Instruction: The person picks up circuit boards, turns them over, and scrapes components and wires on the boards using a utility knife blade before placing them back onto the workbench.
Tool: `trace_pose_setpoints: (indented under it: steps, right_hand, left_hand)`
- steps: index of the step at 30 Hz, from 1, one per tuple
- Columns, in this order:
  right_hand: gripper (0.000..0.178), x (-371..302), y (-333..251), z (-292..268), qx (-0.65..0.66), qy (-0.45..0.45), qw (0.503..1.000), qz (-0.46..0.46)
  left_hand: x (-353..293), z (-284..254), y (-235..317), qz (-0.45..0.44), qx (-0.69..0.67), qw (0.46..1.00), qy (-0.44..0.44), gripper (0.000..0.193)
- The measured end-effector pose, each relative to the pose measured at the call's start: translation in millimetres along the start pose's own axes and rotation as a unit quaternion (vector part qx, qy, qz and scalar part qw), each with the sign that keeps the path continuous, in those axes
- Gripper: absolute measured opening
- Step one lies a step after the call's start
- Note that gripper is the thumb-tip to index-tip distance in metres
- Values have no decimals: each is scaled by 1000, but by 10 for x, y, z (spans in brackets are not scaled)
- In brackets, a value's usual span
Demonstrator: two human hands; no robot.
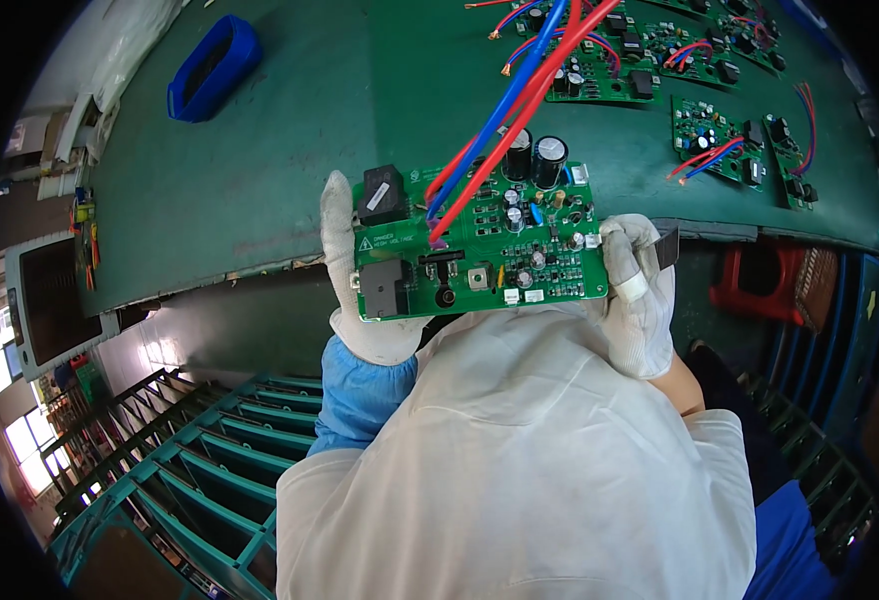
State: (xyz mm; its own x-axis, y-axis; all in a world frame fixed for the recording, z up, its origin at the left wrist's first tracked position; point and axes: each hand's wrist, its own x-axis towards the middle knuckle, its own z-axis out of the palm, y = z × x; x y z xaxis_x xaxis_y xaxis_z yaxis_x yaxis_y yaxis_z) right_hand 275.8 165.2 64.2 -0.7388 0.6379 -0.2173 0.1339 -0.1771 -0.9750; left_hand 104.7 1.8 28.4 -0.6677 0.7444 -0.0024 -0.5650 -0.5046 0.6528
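I hold a green circuit board [468, 237] up in front of my chest, over the near edge of the workbench. Black relay-like blocks, two tall capacitors [550, 160] and many small parts stand on its upper face. Red and blue wires [490, 140] rise from its middle and run out past the upper edge of the picture. My left hand [375, 335], in a white glove, grips the left edge with its thumb upright. My gloved right hand [640, 300] closes on the right edge. A small dark flat piece [668, 248] sticks out beside its fingers; its kind is unclear.
Several similar boards [600, 75] with red and blue wires lie at the far right of the green bench [290, 150]. A blue bin [215, 68] stands far left. A red stool [760, 287] is at right, and a green metal rack [220, 470] is lower left.
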Motion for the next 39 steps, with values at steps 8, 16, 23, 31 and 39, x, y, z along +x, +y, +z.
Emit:
trace_pose_setpoints:
  steps: [8, 16, 23, 31, 39]
  right_hand:
    - [29, -38, -42, -20, 78, -26, 995, 60]
    - [32, -31, -102, -54, 115, -54, 988, 86]
    - [31, -31, -120, -39, 115, -48, 987, 96]
    - [30, -16, -159, -59, 103, -63, 987, 109]
    - [26, -54, -150, -38, 137, -91, 983, 76]
  left_hand:
    - [31, 373, -43, 128, 162, 964, 166, 44]
    - [109, 337, 113, -96, -130, 977, 138, 44]
    - [106, 458, 94, -56, -89, 978, 179, 44]
    - [120, 447, 90, -83, -74, 969, 220, 45]
    - [140, 320, -71, -80, -161, 970, 167, 45]
